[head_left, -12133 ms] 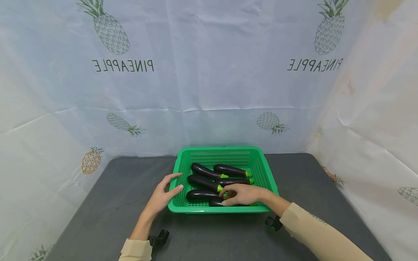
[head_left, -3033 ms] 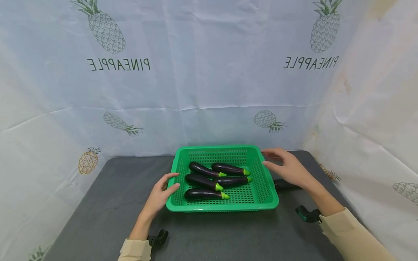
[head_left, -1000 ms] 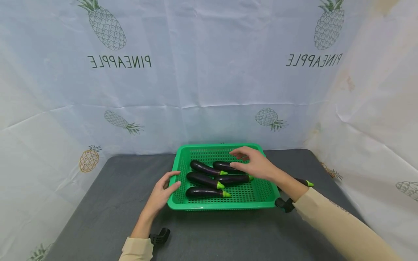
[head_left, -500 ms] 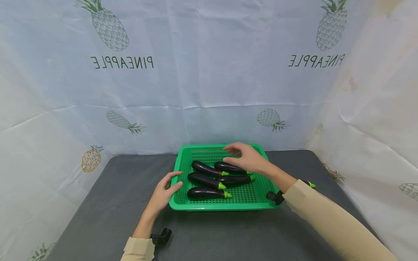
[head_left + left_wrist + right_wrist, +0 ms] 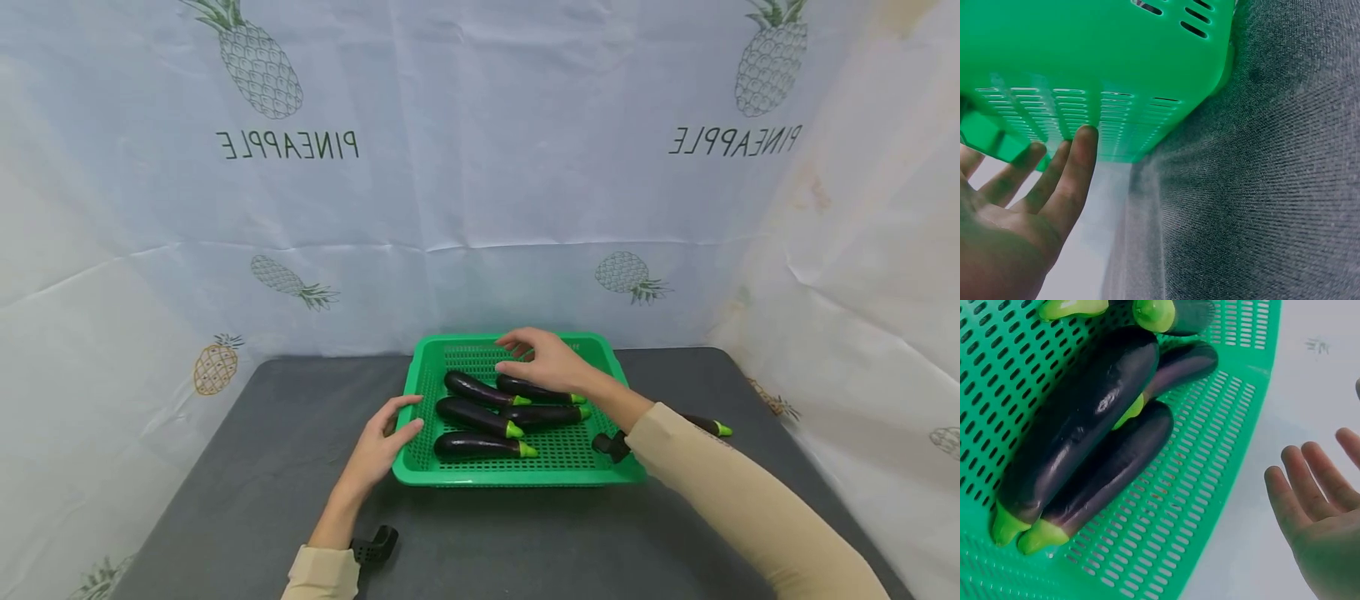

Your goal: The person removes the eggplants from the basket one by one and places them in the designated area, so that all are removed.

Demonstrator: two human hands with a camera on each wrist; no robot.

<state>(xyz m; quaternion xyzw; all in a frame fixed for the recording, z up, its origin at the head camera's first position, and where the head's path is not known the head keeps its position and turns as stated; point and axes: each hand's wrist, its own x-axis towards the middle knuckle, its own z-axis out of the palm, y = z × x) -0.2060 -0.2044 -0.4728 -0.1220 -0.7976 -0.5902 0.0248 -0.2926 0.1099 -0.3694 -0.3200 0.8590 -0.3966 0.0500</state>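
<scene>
A green plastic basket [image 5: 517,478] holds several dark purple eggplants [image 5: 477,446] with green stem ends. My left hand [image 5: 372,450] is at the basket's left rim, thumb and fingers spread. In the left wrist view its extended fingers [image 5: 1075,181] reach up against the slotted outer wall. Above the back part of the basket hovers my right hand [image 5: 546,361], fingers loosely bent and holding nothing; it partly covers the rear eggplant [image 5: 528,388]. The right wrist view shows that hand's fingers [image 5: 1300,487] apart from the eggplants [image 5: 1079,425].
One more eggplant [image 5: 705,423] lies on the dark grey table [image 5: 487,542], right of the basket and partly behind the right forearm. White curtains [image 5: 480,192] printed with pineapples enclose the table at the back and sides.
One eggplant from the basket's front now lies on the table at right. My right hand has come back from there over the basket and drifted left. The left hand stays at the rim.
</scene>
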